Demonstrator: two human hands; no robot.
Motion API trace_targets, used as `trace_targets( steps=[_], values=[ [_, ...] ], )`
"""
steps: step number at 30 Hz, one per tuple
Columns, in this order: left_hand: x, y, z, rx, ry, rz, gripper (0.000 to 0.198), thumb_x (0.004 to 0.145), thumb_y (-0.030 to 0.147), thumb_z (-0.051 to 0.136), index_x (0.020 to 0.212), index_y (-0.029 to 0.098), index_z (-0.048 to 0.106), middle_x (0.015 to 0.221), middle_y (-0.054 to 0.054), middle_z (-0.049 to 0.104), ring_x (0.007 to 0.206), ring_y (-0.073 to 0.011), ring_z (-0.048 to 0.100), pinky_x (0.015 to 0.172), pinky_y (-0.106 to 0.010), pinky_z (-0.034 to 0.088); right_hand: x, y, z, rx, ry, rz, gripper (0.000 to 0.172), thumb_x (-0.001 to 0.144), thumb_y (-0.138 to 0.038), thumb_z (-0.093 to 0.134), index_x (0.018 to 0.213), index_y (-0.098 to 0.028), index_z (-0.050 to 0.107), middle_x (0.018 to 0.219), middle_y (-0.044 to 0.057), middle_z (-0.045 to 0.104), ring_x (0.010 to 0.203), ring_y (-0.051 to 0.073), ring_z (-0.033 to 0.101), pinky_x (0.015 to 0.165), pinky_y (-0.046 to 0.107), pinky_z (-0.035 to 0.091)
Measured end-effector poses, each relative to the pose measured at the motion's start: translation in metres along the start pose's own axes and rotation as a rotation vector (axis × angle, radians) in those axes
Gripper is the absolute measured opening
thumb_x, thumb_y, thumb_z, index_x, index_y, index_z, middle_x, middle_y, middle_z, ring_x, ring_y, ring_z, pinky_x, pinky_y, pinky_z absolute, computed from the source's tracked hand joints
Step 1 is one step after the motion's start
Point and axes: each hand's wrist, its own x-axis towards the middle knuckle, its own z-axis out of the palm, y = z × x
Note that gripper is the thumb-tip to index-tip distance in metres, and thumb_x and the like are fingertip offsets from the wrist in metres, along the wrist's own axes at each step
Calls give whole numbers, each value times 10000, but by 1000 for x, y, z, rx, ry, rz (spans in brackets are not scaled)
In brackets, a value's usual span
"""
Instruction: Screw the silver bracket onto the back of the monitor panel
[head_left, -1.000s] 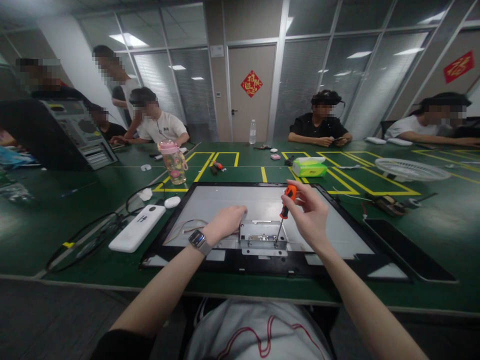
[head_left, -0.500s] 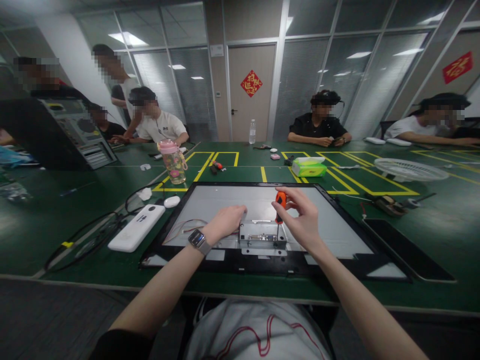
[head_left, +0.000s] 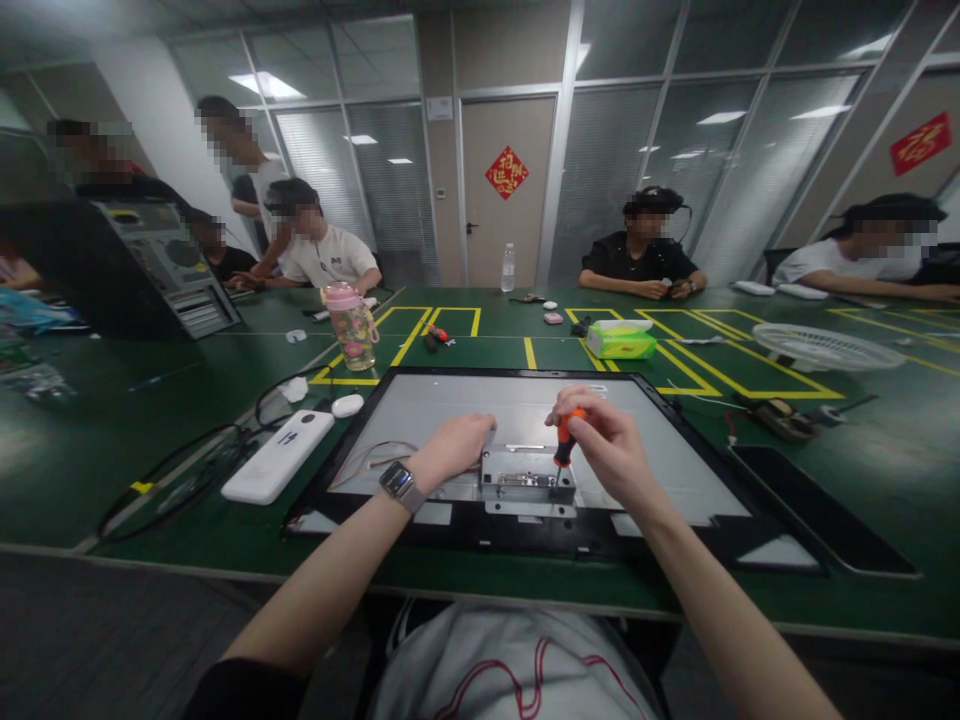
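Holding a slim-shafted screwdriver, apparently against the boxy metal bracket.

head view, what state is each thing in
panel, lying flat
metal bracket, sitting on the panel
screwdriver, gripped, tip down at the bracket
right hand, closed on the screwdriver
left hand, curled beside the bracket
watch, screen lit
pink-lidded bottle, upright, lid on
clear bottle, upright
door, shut

Near us on the table lies the panel, with the bracket on its near part. To its left we have the power bank; to its right, the slab. Beyond its far edge sits the tissue pack, the bottle farther still.
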Motion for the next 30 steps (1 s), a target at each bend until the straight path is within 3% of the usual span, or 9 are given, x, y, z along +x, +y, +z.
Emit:
trace_targets(
  steps=[5, 8, 10, 14, 19, 23, 27, 30],
  values=[
    [0, 1, -2, -1, -1, -2, 293, 990, 141, 362, 1169, 169, 592, 1062, -124, 711, 967, -251, 685, 819, -328, 495, 3, -3, -4, 191, -35, 156, 273, 922, -497, 562, 952, -241, 651, 797, 47, 635, 740, 217, 648, 695, 391, 568],
    [0, 0, -1, -8, -4, -6, 297, 991, 139, 357, 1168, 168, 594, 1082, -131, 708, 984, -251, 681, 830, -329, 496, 5, -3, -6, 196, -18, 117, 314, 878, -537, 608, 792, -235, 622, 830, 44, 598, 788, 216, 635, 816, 430, 572],
    [0, -1, 0, -9, -3, -6, 299, 990, 140, 359, 1176, 171, 591, 1085, -127, 708, 985, -250, 682, 830, -326, 497, 6, -2, -7, 169, -19, 112, 307, 863, -535, 636, 788, -238, 629, 830, 35, 588, 794, 208, 629, 852, 431, 566],
    [1, -3, 3, -5, 5, 1, 300, 988, 141, 365, 1182, 175, 591, 1079, -116, 712, 986, -252, 684, 827, -325, 501, 6, 0, -11, 187, 12, 160, 259, 919, -504, 578, 902, -255, 650, 791, 29, 620, 738, 196, 623, 797, 415, 575],
    [1, -1, 1, -12, 0, -6, 303, 987, 134, 365, 1180, 166, 597, 1090, -124, 711, 998, -250, 684, 841, -329, 502, 7, 1, -11, 153, 4, 86, 290, 860, -520, 662, 771, -245, 636, 858, 32, 612, 810, 200, 634, 879, 442, 568],
    [1, 0, -1, -13, -3, -10, 310, 988, 137, 364, 1192, 170, 595, 1102, -127, 710, 1004, -249, 682, 841, -327, 501, 7, 0, -11, 146, 5, 143, 261, 894, -510, 618, 936, -257, 665, 813, 31, 653, 731, 198, 652, 782, 422, 589],
    [1, -1, 0, -14, 0, -7, 313, 991, 142, 359, 1194, 173, 594, 1105, -127, 710, 1004, -253, 682, 838, -332, 502, 7, -1, -12, 89, 16, 116, 302, 937, -509, 540, 986, -242, 674, 853, 64, 695, 831, 236, 684, 775, 410, 581],
    [1, -2, 2, -20, 2, -5, 316, 991, 145, 359, 1203, 174, 592, 1115, -125, 711, 1005, -253, 684, 847, -333, 502, 6, 2, -14, 22, 17, 63, 272, 904, -503, 608, 938, -252, 705, 913, 53, 673, 862, 223, 670, 794, 386, 572]
  ],
)
